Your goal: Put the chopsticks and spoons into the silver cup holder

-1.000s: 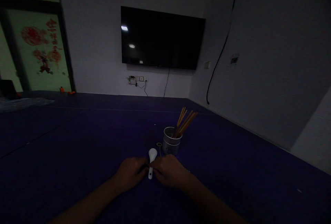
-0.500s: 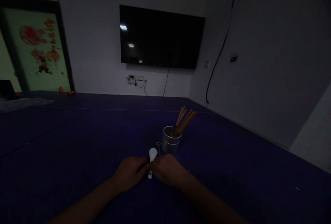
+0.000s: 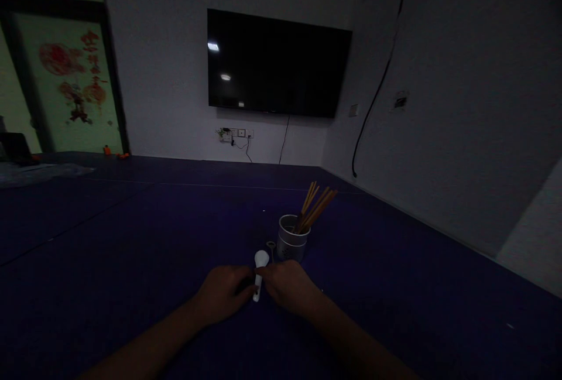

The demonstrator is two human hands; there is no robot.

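A white soup spoon [image 3: 261, 259] lies on the dark blue surface with its bowl pointing away from me. My left hand [image 3: 222, 293] rests to the left of the handle, thumb and forefinger apart, the thumb tip at the handle's lower end. From the right, my right hand [image 3: 287, 285] has its fingertips closed on the upper handle; its lower fingers are partly hidden. A thin metal spoon [image 3: 271, 246] lies just beyond my right hand, its lower part covered. Behind that hand stands a metal holder [image 3: 292, 245] with several wooden chopsticks [image 3: 317, 209] leaning right.
The blue surface [image 3: 175, 222] stretches back to the wall, where a black television [image 3: 276, 64] hangs above sockets and cables. A clear plastic sheet [image 3: 48, 175] lies at far left, near small orange objects [image 3: 123, 156]. A black cable [image 3: 373, 99] hangs along the right wall.
My left fingers have drawn slightly apart from the white spoon and my right hand, so more of the handle shows. The whole view has shifted a little.
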